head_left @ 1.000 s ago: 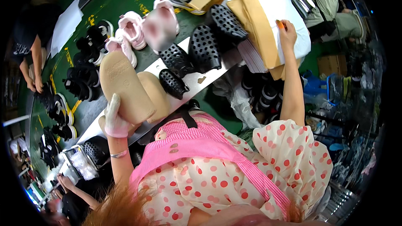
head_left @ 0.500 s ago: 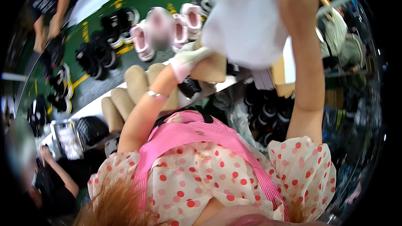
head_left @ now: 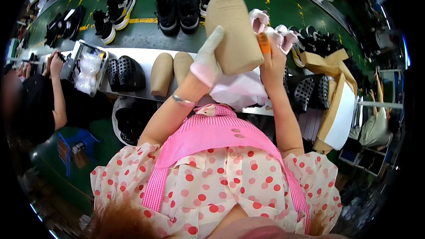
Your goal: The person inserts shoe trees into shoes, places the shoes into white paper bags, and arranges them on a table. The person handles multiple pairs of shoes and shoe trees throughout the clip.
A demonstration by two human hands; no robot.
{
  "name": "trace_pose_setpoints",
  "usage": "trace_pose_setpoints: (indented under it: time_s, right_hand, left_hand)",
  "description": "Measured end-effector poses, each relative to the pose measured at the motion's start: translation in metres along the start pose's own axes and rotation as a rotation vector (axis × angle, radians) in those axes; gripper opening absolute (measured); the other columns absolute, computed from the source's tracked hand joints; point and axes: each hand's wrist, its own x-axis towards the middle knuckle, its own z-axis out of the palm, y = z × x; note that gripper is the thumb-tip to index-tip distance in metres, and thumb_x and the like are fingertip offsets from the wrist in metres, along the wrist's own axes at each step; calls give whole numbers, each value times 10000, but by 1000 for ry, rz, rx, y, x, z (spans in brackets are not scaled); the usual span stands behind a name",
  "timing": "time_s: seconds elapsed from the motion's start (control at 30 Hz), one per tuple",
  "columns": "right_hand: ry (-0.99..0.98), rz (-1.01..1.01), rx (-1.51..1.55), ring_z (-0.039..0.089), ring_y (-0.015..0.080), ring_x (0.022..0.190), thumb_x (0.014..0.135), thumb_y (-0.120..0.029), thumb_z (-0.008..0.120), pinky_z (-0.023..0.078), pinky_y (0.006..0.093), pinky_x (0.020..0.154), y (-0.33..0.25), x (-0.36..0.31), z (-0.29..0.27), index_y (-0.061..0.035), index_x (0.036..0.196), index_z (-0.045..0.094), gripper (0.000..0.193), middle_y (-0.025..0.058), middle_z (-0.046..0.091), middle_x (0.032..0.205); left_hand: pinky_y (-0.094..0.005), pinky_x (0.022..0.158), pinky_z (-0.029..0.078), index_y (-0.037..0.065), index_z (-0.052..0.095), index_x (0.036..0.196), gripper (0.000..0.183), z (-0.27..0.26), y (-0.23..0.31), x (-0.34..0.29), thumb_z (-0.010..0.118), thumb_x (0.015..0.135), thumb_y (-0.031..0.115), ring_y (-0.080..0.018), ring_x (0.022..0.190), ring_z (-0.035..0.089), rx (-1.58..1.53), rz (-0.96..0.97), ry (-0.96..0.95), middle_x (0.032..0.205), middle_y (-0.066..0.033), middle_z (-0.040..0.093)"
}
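A beige moulded shoe insert (head_left: 232, 35) with a rounded end is raised above the white bench. Wrapped round its left side is my left hand (head_left: 210, 57), in a pale glove with a pink cuff. My right hand (head_left: 273, 64) is closed at the insert's right edge, an orange finger cover on one digit; its other fingers are partly hidden. White tissue paper (head_left: 239, 90) lies crumpled below the insert, between my wrists. Two more beige inserts, a left one (head_left: 162, 74) and a right one (head_left: 182, 65), rest on the bench to the left.
Black perforated clogs (head_left: 127, 73) and a tray of clear plastic packs (head_left: 90, 68) sit on the bench (head_left: 148, 55). Beyond are black sneakers (head_left: 177, 11) and pale pink shoes (head_left: 283, 37). An opened brown carton (head_left: 334, 102) stands right; a co-worker (head_left: 35, 102) is at left.
My right hand has come down from high up with the white paper, which now hangs lower. My left hand has raised a beige insert, and the view has shifted.
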Motion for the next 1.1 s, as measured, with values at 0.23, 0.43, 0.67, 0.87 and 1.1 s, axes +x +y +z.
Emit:
trace_pose_setpoints:
  time_s: [0.23,0.43,0.67,0.87,1.1]
  right_hand:
    - [-548,349,810,508,227,1221,884,-569,542,329,370,1089,19,-39,29,-17,1455,338,820,134,542,1277]
    - [-702,-330,-417,472,319,1264,678,-80,693,320,432,1111,41,-51,29,-127,1272,564,610,91,538,1337]
    - [-625,-161,-61,588,350,791,904,-177,599,463,389,745,-12,10,20,-21,945,644,168,142,624,823]
    - [-527,-50,-204,475,57,550,829,-220,741,393,262,513,-35,48,12,-1,886,688,232,43,575,596]
    - [-406,214,81,527,54,723,904,-247,681,424,204,661,-33,47,22,-9,980,701,251,-28,617,787]
  left_hand:
    - [-481,1040,429,42,385,1392,578,-65,28,-34,507,966,414,-328,1221,522,-205,130,240,1354,-157,502]
    - [-497,1047,423,72,413,1376,527,-111,40,-25,542,961,369,-334,1222,521,-254,173,418,1354,-138,514]
    - [-415,939,507,44,496,1295,479,-96,77,-12,586,941,354,-286,1149,577,-33,-128,396,1240,-140,594]
    - [-341,666,531,55,573,1145,321,-87,86,21,595,932,295,-142,808,633,383,21,310,924,-36,642]
    - [-362,867,538,25,493,1321,489,-71,59,38,517,970,365,-224,1006,644,54,-161,221,1179,-128,618]
